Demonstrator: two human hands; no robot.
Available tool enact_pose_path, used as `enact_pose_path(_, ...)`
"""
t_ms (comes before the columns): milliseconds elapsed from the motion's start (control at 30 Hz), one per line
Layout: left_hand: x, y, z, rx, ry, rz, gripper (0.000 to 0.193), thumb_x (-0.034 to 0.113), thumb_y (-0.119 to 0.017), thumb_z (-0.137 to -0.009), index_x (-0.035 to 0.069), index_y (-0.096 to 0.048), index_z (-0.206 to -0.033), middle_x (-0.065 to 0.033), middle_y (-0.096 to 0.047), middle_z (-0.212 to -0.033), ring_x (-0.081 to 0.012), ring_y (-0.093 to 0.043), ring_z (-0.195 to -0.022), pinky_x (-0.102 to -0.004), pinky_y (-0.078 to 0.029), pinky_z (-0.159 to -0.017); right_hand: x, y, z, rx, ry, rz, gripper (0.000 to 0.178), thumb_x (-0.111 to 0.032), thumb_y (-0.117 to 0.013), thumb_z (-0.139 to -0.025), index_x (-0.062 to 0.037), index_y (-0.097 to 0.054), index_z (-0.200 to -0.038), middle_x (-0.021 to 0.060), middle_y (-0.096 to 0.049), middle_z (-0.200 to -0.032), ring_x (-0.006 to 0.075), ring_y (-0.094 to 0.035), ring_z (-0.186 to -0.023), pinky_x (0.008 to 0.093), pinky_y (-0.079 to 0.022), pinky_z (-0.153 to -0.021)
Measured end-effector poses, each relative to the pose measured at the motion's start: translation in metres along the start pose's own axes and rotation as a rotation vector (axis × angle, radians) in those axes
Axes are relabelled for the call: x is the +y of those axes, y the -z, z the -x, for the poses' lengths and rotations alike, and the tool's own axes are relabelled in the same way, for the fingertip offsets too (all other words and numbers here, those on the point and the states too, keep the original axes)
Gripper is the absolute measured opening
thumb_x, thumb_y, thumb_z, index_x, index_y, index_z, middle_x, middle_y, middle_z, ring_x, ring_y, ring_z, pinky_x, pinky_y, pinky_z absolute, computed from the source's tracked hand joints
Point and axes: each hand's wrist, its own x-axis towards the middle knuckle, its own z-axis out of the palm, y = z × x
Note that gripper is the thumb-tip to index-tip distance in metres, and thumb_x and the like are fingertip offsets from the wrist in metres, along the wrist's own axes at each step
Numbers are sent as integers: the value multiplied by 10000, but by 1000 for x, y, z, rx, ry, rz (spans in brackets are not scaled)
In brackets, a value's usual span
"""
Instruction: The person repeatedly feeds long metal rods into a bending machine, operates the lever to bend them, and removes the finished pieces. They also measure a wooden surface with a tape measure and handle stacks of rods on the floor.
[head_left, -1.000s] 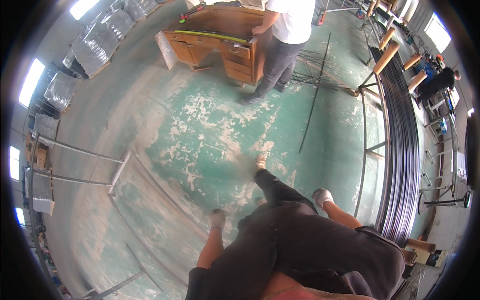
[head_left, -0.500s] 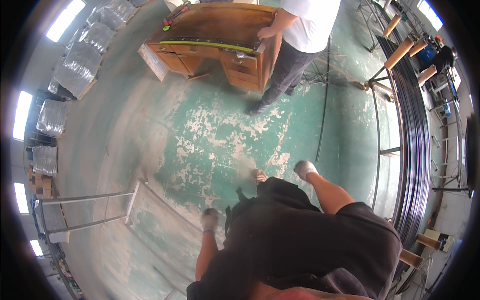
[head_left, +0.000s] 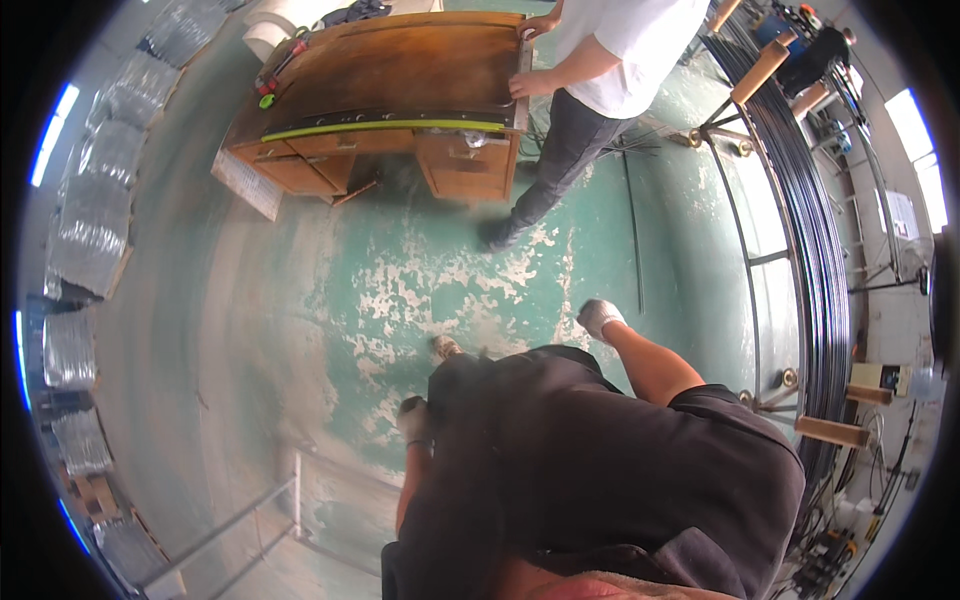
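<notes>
The gloved left hand [head_left: 411,418] hangs beside the wearer's dark clothing [head_left: 600,460]; the gloved right hand [head_left: 597,316] is forward above worn green floor [head_left: 470,285]. Whether either holds anything cannot be told. Well ahead, a brown wooden surface [head_left: 400,75] carries a yellow-green strip [head_left: 385,127] along its front edge; a white-shirted co-worker [head_left: 640,60] stands at its right end.

Wrapped stacks [head_left: 92,235] line the left, and long black bars [head_left: 822,300] lie at the right.

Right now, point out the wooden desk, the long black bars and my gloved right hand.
Wooden desk [head_left: 400,75]: head view, on its brown top.
Long black bars [head_left: 825,300]: head view, partway along the bundle.
Gloved right hand [head_left: 598,318]: head view, on the middle of the glove.
</notes>
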Motion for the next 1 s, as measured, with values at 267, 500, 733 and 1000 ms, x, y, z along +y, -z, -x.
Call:
enact_pose_path(267, 24, 137, -229, -22, 117, -57, 178, 156, -688, -967, 45, -795, -1056, -94, -781, -953, -242, -733, -878, -409, -576, -804, -80, -41, 19, 33, -256, -357, 432, -402, -755, -923, -67, -852, -1177, 241, -798, -1246, 384, -778, -1199, 461, -600, -1025)
enact_pose_path(500, 103, 128, -296, -218, 186, 144, 217, 87, -594, -984, 122, -671, -784, 44, -568, -692, -82, -513, -555, -312, -379, -482, -210, -9, -41, -121, -230, -276, 363, -366, -711, -951, -138, -869, -1185, 194, -797, -1326, 404, -743, -1268, 455, -598, -1056)
enact_pose_path(733, 158, 120, -384, -621, -185, -626, 146, 166, -661, -1008, 66, -765, -983, -25, -716, -856, -164, -664, -745, -349, -529, -668, -268, -17, -208, -60, -19, -46, 317, -247, -622, -1024, -126, -840, -1221, 167, -807, -1284, 396, -786, -1171, 484, -644, -987)
enact_pose_path(1000, 308, 175, -526, -185, 49, 51, 168, 186, -691, -1033, 32, -745, -1074, -35, -708, -900, -130, -628, -765, -321, -521, -686, -421, 190, -199, 96, -16, -514, 368, -310, -617, -998, -24, -838, -1064, 264, -782, -1175, 449, -778, -1052, 529, -606, -912)
